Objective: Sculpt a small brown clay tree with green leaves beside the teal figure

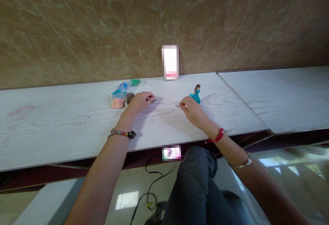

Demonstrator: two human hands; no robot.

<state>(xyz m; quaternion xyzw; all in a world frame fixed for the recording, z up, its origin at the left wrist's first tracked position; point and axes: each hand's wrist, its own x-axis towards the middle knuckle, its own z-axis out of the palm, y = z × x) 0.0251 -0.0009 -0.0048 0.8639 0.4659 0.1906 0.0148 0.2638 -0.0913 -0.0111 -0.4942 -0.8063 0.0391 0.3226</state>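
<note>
My left hand (141, 102) rests on the white table (64, 129) with its fingers curled over a small dark piece (153, 100) at the fingertips. My right hand (193, 110) pinches a thin dark needle-like tool (177, 106) that points left. A small clay figure in a teal dress with a dark head (196, 94) stands just behind my right hand. Several lumps of modelling clay in plastic wrap, orange (117, 103), brown (129, 97), blue (122, 87) and green (135, 81), lie left of my left hand.
A white upright box (170, 62) stands against the brown marble wall behind the table. A second white tabletop (282, 94) adjoins on the right. My knee in dark trousers (195, 177) and a black cable (151, 184) are below the table edge.
</note>
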